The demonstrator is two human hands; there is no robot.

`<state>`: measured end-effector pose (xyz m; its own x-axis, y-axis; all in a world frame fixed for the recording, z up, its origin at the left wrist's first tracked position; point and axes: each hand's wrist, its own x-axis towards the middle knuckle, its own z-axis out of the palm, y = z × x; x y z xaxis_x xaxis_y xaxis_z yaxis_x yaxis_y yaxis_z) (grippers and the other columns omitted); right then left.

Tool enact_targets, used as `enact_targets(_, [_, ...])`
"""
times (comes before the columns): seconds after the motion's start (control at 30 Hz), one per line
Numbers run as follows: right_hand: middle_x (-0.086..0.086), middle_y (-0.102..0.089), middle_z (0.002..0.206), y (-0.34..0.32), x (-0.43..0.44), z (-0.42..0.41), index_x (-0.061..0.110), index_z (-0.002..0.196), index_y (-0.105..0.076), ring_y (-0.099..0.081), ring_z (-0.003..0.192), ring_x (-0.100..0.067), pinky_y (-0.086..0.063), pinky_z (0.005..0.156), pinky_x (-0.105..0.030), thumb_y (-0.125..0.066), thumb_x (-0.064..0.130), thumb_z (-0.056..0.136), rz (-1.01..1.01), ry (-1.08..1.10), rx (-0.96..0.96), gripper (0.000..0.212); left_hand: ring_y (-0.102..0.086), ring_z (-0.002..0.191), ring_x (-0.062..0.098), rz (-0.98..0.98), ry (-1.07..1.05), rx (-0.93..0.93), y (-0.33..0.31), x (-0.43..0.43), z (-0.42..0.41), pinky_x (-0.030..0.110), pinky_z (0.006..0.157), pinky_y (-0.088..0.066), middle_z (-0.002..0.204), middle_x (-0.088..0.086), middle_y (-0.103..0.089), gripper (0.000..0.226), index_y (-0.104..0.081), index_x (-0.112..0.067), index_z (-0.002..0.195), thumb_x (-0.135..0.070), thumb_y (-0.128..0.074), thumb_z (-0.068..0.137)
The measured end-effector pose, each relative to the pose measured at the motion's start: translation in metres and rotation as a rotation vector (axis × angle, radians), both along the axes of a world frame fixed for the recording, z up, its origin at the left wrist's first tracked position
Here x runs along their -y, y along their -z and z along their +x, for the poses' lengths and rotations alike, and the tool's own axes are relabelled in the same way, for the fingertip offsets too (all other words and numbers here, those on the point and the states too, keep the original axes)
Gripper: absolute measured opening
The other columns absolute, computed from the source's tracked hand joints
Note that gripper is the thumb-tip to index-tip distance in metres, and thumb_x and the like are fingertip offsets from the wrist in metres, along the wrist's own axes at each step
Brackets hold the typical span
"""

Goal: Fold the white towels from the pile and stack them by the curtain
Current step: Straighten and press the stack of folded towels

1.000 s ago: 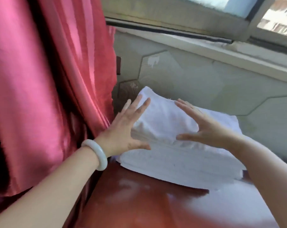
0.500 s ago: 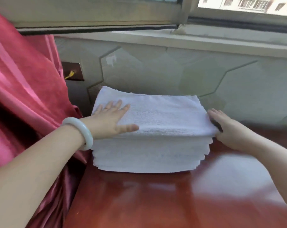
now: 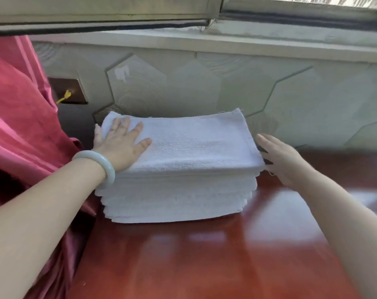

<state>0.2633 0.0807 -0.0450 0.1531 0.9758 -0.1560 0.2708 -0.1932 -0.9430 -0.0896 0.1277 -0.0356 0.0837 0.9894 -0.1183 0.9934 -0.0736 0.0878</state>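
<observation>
At the far left end of the desk (image 3: 204, 266), just beside the red curtain (image 3: 17, 117) and backed against the hexagon-patterned wall (image 3: 204, 87) under the window sill (image 3: 226, 43), stands the stack of white towels (image 3: 179, 190). The left hand (image 3: 120, 145), with a pale bangle (image 3: 101, 165) on its wrist, lies flat on the left part of the top towel (image 3: 194, 143). Its fingers (image 3: 138, 129) are straight and spread, gripping nothing. The flat palm most likely holds the layers down so they do not slide while the stack is squared.

The right hand (image 3: 282, 160) stands on edge at the right side of the stack, palm turned toward the towel ends. Its fingers (image 3: 267, 141) are straight and together, also holding nothing. Whether the palm touches the cloth or is just short of it cannot be told, as the hand covers that edge. Set like this it would serve as a stop or a pusher to bring the ragged right ends into line.

The stack is many folded towels deep, all plain white terry with a soft looped surface. The top towel is smooth and fairly rectangular, with a hemmed border along its right and far edges. Lower down, the layers step inward a little at the right, so that side is not flush, and the front shows a row of rounded folds. A loose thread hangs at the right corner. No unfolded pile shows in this view, so how many towels remain cannot be judged; this one looks placed, with only tidying in hand
</observation>
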Motion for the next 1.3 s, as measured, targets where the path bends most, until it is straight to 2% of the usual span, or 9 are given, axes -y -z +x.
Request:
enact_targets(0.1, [0.007, -0.062, 0.126, 0.031, 0.06, 0.009, 0.03, 0.122, -0.06, -0.058, 0.117, -0.023, -0.05, 0.096, -0.05, -0.062, 0.056, 0.084, -0.162, -0.022, -0.202, 0.046, 0.021, 0.148, 0.015, 0.096, 0.192, 0.028, -0.003, 0.025, 0.017, 0.05, 0.118, 0.013, 0.162, -0.006, 0.018, 0.083, 0.004, -0.036, 0.154, -0.077, -0.016, 0.084])
enact_targets(0.2, [0.013, -0.059, 0.123, 0.073, 0.094, -0.003, 0.038, 0.129, -0.05, -0.062, 0.111, -0.011, -0.048, 0.099, -0.038, -0.09, 0.046, 0.05, -0.237, -0.125, -0.218, 0.089, 0.024, 0.147, 0.017, 0.017, 0.346, -0.068, 0.005, 0.036, 0.031, 0.055, 0.118, 0.01, 0.158, -0.01, 0.028, 0.108, 0.022, -0.04, 0.148, -0.087, -0.034, 0.069])
enact_targets(0.33, [0.015, -0.066, 0.102, 0.105, 0.082, -0.028, 0.035, 0.107, -0.057, -0.064, 0.098, -0.009, -0.048, 0.081, -0.016, -0.085, 0.007, 0.066, -0.072, -0.033, 0.027, 0.057, 0.021, 0.148, 0.019, 0.028, 0.366, -0.138, 0.012, 0.026, 0.026, 0.059, 0.117, 0.007, 0.157, -0.013, 0.029, 0.127, 0.03, -0.043, 0.143, -0.075, -0.066, 0.066])
enact_targets(0.5, [0.002, -0.063, 0.068, 0.12, 0.057, -0.024, 0.016, 0.078, -0.065, -0.052, 0.064, -0.014, -0.044, 0.063, -0.033, -0.077, 0.012, 0.076, 0.128, 0.19, 0.172, 0.013, 0.021, 0.148, 0.019, 0.059, 0.377, -0.117, 0.017, 0.026, 0.023, 0.06, 0.116, 0.008, 0.157, -0.013, 0.028, 0.126, 0.031, -0.045, 0.141, -0.07, -0.069, 0.068])
enact_targets(0.77, [-0.013, -0.065, 0.081, 0.111, 0.061, -0.017, 0.001, 0.09, -0.065, -0.061, 0.071, -0.023, -0.051, 0.065, -0.031, -0.068, -0.005, 0.08, -0.215, 0.139, 0.058, 0.012, 0.023, 0.147, 0.018, 0.044, 0.378, -0.125, 0.017, 0.027, 0.019, 0.059, 0.116, 0.009, 0.157, -0.013, 0.03, 0.128, 0.032, -0.045, 0.14, -0.071, -0.069, 0.067])
enact_targets(0.93, [-0.019, -0.053, 0.125, 0.025, 0.085, -0.047, 0.004, 0.115, -0.058, -0.045, 0.12, -0.036, -0.027, 0.105, -0.03, -0.052, -0.005, 0.071, 0.595, 0.479, 0.752, 0.045, 0.024, 0.146, 0.024, 0.05, 0.39, -0.239, 0.017, 0.028, 0.026, 0.064, 0.115, 0.006, 0.156, -0.007, 0.032, 0.142, 0.035, -0.037, 0.143, -0.068, -0.076, 0.06])
enact_targets(1.0, [-0.014, -0.042, 0.145, -0.008, 0.074, -0.071, 0.007, 0.138, -0.045, -0.033, 0.137, -0.031, -0.018, 0.116, -0.036, -0.07, 0.019, 0.077, 0.79, 0.144, 0.935, 0.067, 0.025, 0.146, 0.025, 0.047, 0.395, -0.25, 0.016, 0.03, 0.026, 0.065, 0.115, 0.005, 0.157, -0.006, 0.032, 0.143, 0.035, -0.036, 0.143, -0.064, -0.079, 0.06])
enact_targets(1.1, [0.004, -0.011, 0.162, -0.005, 0.042, -0.075, 0.027, 0.154, -0.014, -0.009, 0.149, -0.017, -0.008, 0.121, -0.036, -0.079, 0.044, 0.072, 0.387, -0.421, 1.311, 0.107, 0.023, 0.147, 0.022, 0.022, 0.405, -0.225, 0.012, 0.029, 0.02, 0.067, 0.114, 0.002, 0.156, -0.012, 0.032, 0.14, 0.035, -0.042, 0.141, -0.058, -0.08, 0.063])
enact_targets(1.3, [-0.008, -0.053, 0.138, -0.006, 0.045, 0.005, 0.019, 0.144, -0.04, -0.048, 0.124, -0.031, -0.043, 0.098, -0.043, -0.064, 0.007, 0.084, 0.078, -0.081, 1.328, 0.066, 0.02, 0.148, 0.024, -0.028, 0.28, -0.258, -0.005, 0.043, -0.018, 0.064, 0.116, -0.004, 0.157, -0.012, 0.03, 0.126, 0.035, -0.044, 0.137, -0.048, -0.075, 0.077])
